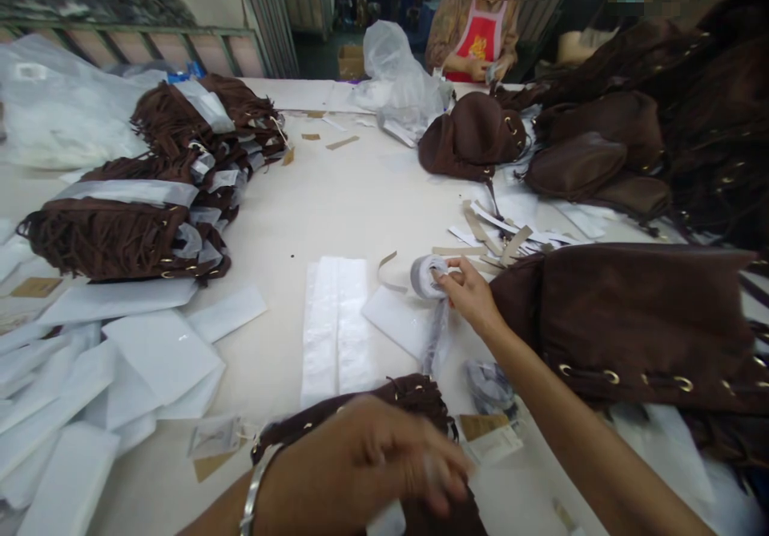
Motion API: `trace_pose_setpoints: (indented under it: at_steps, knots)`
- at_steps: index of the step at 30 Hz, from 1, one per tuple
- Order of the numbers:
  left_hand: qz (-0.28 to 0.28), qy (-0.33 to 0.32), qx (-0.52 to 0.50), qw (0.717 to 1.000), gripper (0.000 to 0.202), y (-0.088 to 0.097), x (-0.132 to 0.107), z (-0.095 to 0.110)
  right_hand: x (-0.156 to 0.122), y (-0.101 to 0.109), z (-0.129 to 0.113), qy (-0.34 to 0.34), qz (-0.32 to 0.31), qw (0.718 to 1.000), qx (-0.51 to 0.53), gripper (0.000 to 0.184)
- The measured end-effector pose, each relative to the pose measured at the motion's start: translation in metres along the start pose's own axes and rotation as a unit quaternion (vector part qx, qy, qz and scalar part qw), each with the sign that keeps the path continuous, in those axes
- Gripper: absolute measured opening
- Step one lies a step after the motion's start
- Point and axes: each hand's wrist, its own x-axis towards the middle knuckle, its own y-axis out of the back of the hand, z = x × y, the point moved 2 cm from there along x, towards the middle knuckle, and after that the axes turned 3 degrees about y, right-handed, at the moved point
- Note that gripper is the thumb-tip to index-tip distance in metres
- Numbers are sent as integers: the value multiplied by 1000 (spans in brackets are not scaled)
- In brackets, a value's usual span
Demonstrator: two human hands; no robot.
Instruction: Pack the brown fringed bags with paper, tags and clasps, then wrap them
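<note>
Pinching the white roll in the right hand, beside the large bag; cannot tell whether grasping with the left hand, blurred above the dark bundle. Better to pinch gently, keeping turns tight.

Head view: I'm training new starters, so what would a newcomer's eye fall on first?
Probably the dark brown bags heaped along the right, then the fringed brown bundles at the left of the table. Low in the middle, the blurred left hand wears a silver bracelet; beyond it, the right hand holds a whitish roll. A red apron shows beyond the table.
</note>
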Motion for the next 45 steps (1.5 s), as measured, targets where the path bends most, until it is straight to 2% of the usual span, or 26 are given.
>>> trace_pose_setpoints:
  at_steps: [2, 3, 4, 6, 8, 10, 12, 14, 17, 20, 23, 26, 28, 30, 32, 34, 36, 39, 40, 41, 42, 45]
  knots:
    - [127, 121, 59, 983, 43, 14, 1, -14, -1, 0, -9, 23, -1, 1000, 11, 41]
    - [157, 168, 105, 968, 40, 17, 2, -21, -2, -1, -14, 32, -1, 999, 15, 42]
    - [154, 196, 153, 956, 36, 16, 3, -27, -3, -1, -18, 40, -1, 999, 22, 42]
    - [107, 226, 210, 945, 27, 11, 3, -35, -6, -4, -28, 59, -12, 997, 45, 42]
    - [78, 242, 212, 944, 21, 4, 0, -37, -10, -7, -39, 78, -39, 994, 66, 40]
    - [89, 237, 193, 948, 19, 0, -5, -34, -17, -11, -53, 92, -82, 990, 64, 39]
    - [109, 200, 178, 957, 20, -3, -10, -30, -24, -15, -69, 109, -139, 984, 33, 38]
    - [129, 129, 185, 966, 22, -7, -13, -27, -31, -22, -86, 136, -217, 967, -14, 37]
    - [171, 34, 237, 956, 22, -11, -17, -25, -38, -38, -105, 187, -372, 907, -63, 36]
    - [219, -10, 282, 934, 17, -13, -20, -22, -44, -57, -112, 201, -514, 829, -89, 34]
    - [243, -13, 283, 928, 14, -12, -21, -21, -51, -76, -112, 211, -611, 756, -102, 27]
    - [235, 8, 232, 944, 13, -8, -21, -24, -55, -91, -109, 218, -686, 690, -76, 18]
    - [227, 35, 164, 959, 10, -5, -22, -28, -53, -97, -105, 172, -753, 635, -8, 18]
    - [218, 75, 97, 968, 8, -2, -22, -34, -48, -99, -98, 96, -810, 573, 76, 20]
    - [208, 97, 57, 972, 7, -1, -23, -40, -41, -99, -91, 30, -828, 544, 131, 20]
    - [202, 98, 44, 974, 9, 1, -24, -43, -37, -98, -85, -9, -815, 558, 155, 24]
    - [197, 96, 41, 975, 9, 1, -23, -45, -38, -97, -82, -20, -796, 585, 152, 34]
    - [192, 81, 32, 978, 8, 3, -24, -42, -39, -95, -84, 37, -742, 667, 53, 43]
    - [191, 78, 25, 978, 8, 5, -24, -41, -39, -95, -87, 59, -726, 685, 18, 42]
    - [190, 80, 15, 978, 8, 6, -24, -39, -40, -95, -89, 71, -720, 690, 0, 40]
    - [188, 88, 1, 978, 8, 8, -25, -38, -41, -95, -91, 76, -729, 680, 5, 37]
    - [178, 120, -48, 976, 9, 14, -26, -35, -48, -101, -93, 72, -792, 604, 63, 29]
